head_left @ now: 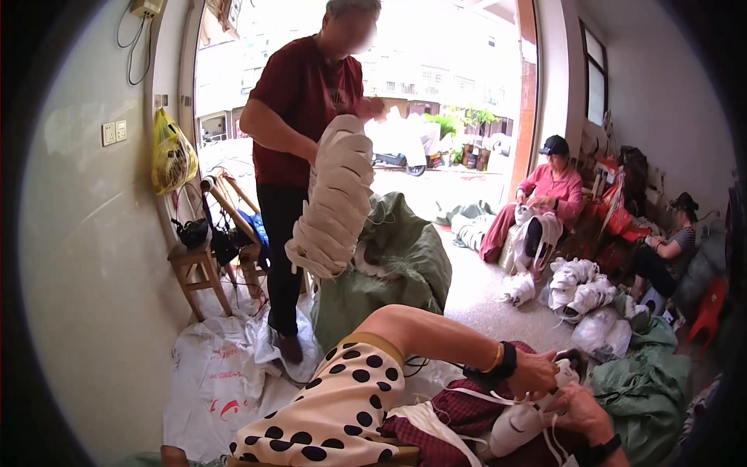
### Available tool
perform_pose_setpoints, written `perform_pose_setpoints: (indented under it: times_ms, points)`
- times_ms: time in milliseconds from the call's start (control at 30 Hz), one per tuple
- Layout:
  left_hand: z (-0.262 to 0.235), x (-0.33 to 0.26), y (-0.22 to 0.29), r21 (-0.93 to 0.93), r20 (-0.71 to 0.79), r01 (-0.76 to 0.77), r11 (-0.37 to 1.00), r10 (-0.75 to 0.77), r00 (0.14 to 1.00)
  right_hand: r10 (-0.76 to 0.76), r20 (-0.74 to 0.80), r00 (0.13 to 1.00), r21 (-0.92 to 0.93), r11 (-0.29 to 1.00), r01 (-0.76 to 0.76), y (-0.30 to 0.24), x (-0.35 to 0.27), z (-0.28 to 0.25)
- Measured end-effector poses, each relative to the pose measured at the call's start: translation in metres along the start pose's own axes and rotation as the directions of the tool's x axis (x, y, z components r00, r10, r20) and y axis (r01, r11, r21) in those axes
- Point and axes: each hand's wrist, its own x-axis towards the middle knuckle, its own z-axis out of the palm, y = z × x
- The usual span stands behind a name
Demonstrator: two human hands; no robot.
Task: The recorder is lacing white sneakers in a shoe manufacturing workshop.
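My left hand (532,375) reaches in over my lap, a dark band on its wrist. Its fingers are closed in a pinch at a white piece; exactly what they grip is too small to tell. Opposite it, my right hand (583,411), also with a dark wristband, is closed round the edge of a white shoe upper (515,428). This upper is rounded and rests on dark red checked cloth (459,409). Thin white laces (447,426) hang around it and trail across the cloth. Part of the upper is hidden behind my fingers.
A standing person (299,117) holds a long stack of white pieces (334,202) beside a green sack (389,265). Two seated people work at the right near white bundles (580,289). Another green sack (646,389) lies beside my right hand. White sacking (214,389) and a wooden stool (191,268) are at left.
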Motion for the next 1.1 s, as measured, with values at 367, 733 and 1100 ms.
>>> perform_pose_setpoints:
  times_ms: [367,733,1100]
  points:
    - [0.015,-0.01,0.008,0.284,-0.219,-0.13,0.95,0.197,0.956,0.109,-0.01,0.994,-0.095,0.989,-0.109,-0.038,-0.016,-0.016]
    - [-0.005,-0.013,0.023,0.14,-0.203,0.067,0.988,-0.038,0.978,0.249,0.338,0.908,0.007,0.964,-0.267,-0.006,0.017,-0.02]
    - [-0.025,0.001,0.027,-0.114,-0.062,0.437,0.892,-0.446,0.893,0.163,-0.099,0.982,0.008,0.987,-0.163,-0.004,0.041,0.0]
